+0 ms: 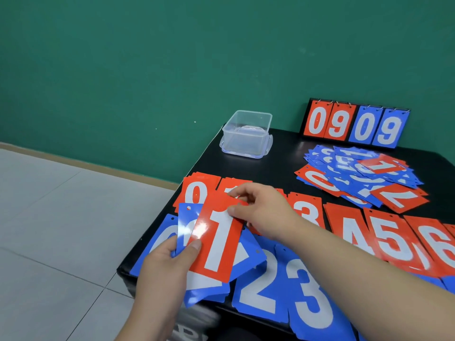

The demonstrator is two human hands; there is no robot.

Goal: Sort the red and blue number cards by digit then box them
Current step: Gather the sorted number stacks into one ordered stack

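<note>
My left hand (163,262) grips a small stack of cards above the table's front left corner, with a red 1 card (220,238) on top and a blue card (186,219) behind it. My right hand (261,210) pinches the upper edge of the red 1 card. A row of red card piles runs across the table: 0 (197,190), 3 (307,212), 4 (352,232), 5 (394,239), 6 (440,244). In front lie blue piles, among them 2 (261,286) and 3 (312,299). An unsorted heap of red and blue cards (362,175) lies at the back right.
An open clear plastic box (246,134) stands at the back left of the black table (278,153). A flip scoreboard (354,124) showing 09 09 stands at the back against the green wall. Tiled floor lies to the left.
</note>
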